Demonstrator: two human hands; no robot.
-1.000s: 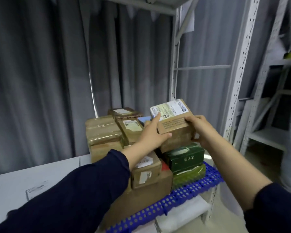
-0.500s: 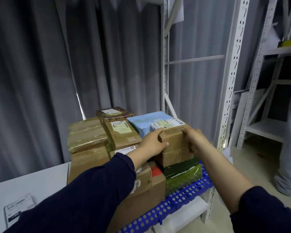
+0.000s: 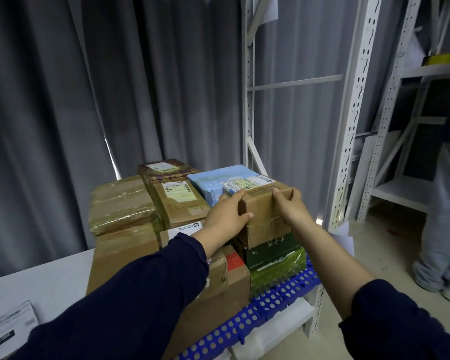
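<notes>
Both hands clasp one brown cardboard parcel, which sits directly on top of the dark green box; its underside seems to meet that box's lid, with no gap showing. The left hand takes the parcel's left side. Its fingers are curled over the upper left edge beside the white shipping label, and its thumb is pressed flat against the near face. The right hand takes the right side, with the thumb hooked at the top near edge and the fingers wrapped round the far right corner. Neither hand is slack, and each is closed on the cardboard.

Above and behind the green box, touching the held parcel's far left side, lies a light blue package. Further left of the green box and higher stands a labelled brown carton, with a tape-wrapped parcel beyond it. Under the green box is a green film-wrapped pack, and under that a blue perforated pallet. To the right of the green box rises a white slotted shelf upright.
</notes>
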